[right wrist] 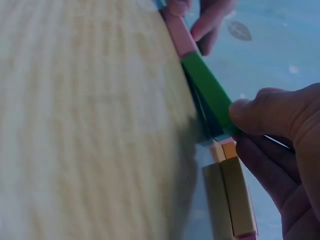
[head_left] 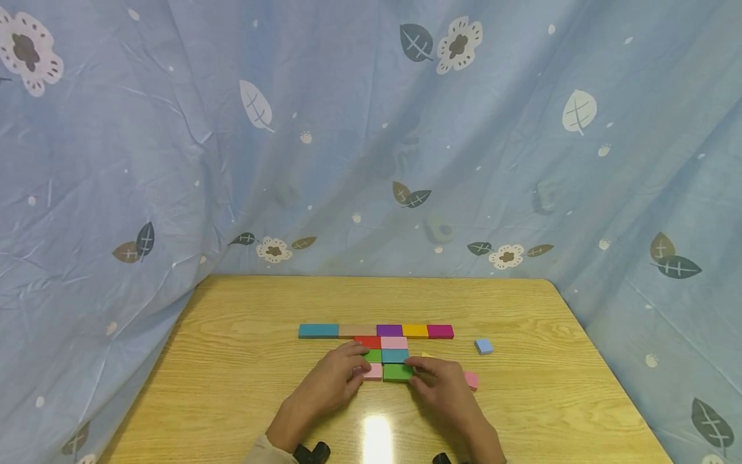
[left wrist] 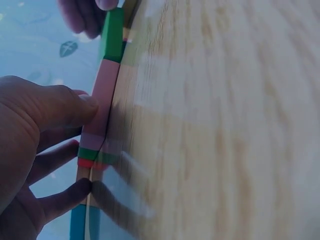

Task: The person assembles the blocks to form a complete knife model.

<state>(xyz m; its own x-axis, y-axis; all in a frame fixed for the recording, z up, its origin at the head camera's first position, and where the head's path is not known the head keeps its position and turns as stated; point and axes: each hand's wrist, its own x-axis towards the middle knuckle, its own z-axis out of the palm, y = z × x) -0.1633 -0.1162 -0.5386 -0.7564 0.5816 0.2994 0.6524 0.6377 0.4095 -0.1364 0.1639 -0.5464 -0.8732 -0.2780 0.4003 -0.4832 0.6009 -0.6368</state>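
Observation:
My right hand [head_left: 445,385] pinches the right end of a green block [head_left: 397,373] between thumb and fingers. The green block lies at the right of a light pink block [head_left: 375,372] in the nearest row. At the left ends of the rows, my left hand [head_left: 332,377] holds the pink block, thumb on its near side; its other fingers spread along the rows behind. Behind these two lie a smaller green block [head_left: 374,355] beside a teal block [head_left: 395,356], then a red block [head_left: 368,342] beside another pink block [head_left: 394,343].
Farther back runs a row: long teal [head_left: 318,331], tan [head_left: 357,331], purple [head_left: 390,330], yellow [head_left: 415,331] and magenta blocks [head_left: 440,332]. A light blue block [head_left: 484,347] lies to the right. A deeper pink block [head_left: 472,381] and a yellow block [head_left: 426,355] are partly hidden by my right hand.

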